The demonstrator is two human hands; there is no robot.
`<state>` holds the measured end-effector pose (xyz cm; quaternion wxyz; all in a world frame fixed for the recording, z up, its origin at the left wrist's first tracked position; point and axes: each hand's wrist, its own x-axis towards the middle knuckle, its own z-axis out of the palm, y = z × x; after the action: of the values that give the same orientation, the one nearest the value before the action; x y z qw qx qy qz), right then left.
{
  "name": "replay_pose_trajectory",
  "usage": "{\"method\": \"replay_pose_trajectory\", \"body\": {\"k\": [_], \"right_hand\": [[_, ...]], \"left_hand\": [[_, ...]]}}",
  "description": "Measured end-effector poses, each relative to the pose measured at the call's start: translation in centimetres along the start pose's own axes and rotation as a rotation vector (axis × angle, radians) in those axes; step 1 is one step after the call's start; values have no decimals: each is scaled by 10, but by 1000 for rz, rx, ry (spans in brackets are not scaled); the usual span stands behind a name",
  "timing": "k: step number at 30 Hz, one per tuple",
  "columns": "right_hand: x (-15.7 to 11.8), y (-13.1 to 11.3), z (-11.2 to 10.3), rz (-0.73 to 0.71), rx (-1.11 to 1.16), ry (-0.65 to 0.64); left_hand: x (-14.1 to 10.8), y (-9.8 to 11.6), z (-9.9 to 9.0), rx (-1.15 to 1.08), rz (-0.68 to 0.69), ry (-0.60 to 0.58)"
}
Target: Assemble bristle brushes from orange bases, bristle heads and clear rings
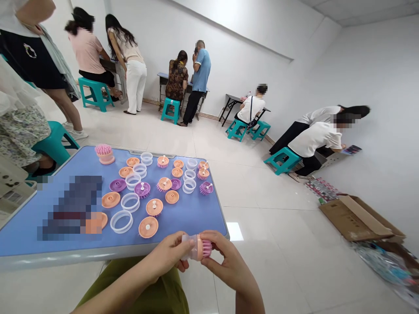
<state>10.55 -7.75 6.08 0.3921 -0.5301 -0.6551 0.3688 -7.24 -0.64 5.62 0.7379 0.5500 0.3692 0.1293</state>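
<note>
- Our left grip (165, 255) was closed around a clear plastic ring (187, 247), with the fingers curled over its side, while our right grip (225, 266) pinched a peach bristled brush head (202, 247) between thumb and fingertips.
- The ring and head sat end to end, with no visible gap, held in the air at 12 o'clock above our olive-green lap (147, 288) and just beside the near edge of the blue surface (193, 222).
- The hold was sound: both hands stayed close together, kept the two parts in one line, and pressed on their sides. The fingertips sat mostly clear of the bristles, and the work stayed in plain view.
- On the surface, at 11 o'clock, we counted eight clear rings (130, 202), about fourteen peach discs and heads (148, 227), four purple discs and heads (142, 189), and one assembled pink brush (104, 153). A pixelated patch hid part of that area, so the peach count may be off.
- White pegs stood on several pieces.
- A cardboard carton (356, 218) lay open on the floor at 2 o'clock, and nine other people (199, 72) sat or stood around the room.
</note>
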Motion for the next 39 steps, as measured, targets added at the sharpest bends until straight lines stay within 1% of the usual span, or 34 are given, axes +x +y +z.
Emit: {"method": "replay_pose_trajectory", "body": {"k": [3,6,8,11,14,16,18,22,24,28,31,35,38,39], "right_hand": [[0,0,1,6,7,23],[-1,1,0,14,-1,22],[0,3,-1,60,-18,26],[2,9,2,163,-17,22],[4,16,8,253,99,4],[3,20,12,287,173,11],[1,24,14,284,241,31],[-4,23,13,223,370,18],[-5,21,13,204,341,21],[-2,22,20,265,276,111],[-3,27,22,289,283,96],[-10,32,18,251,313,63],[-16,30,18,219,227,64],[-16,30,19,209,186,90]], "left_hand": [[2,1,2,-36,-8,5],[3,-2,3,-29,29,6],[3,-4,3,41,87,4],[2,-4,1,246,216,40],[-1,0,-1,404,357,69],[-1,1,-2,440,409,42],[1,-1,-3,424,400,45],[7,-11,-7,346,319,129],[9,-15,-7,336,327,130],[7,-13,-4,435,447,76],[5,-10,-3,484,484,53],[5,-13,-5,451,441,99],[2,-19,-4,442,457,140],[1,-21,-3,449,472,138]]}}
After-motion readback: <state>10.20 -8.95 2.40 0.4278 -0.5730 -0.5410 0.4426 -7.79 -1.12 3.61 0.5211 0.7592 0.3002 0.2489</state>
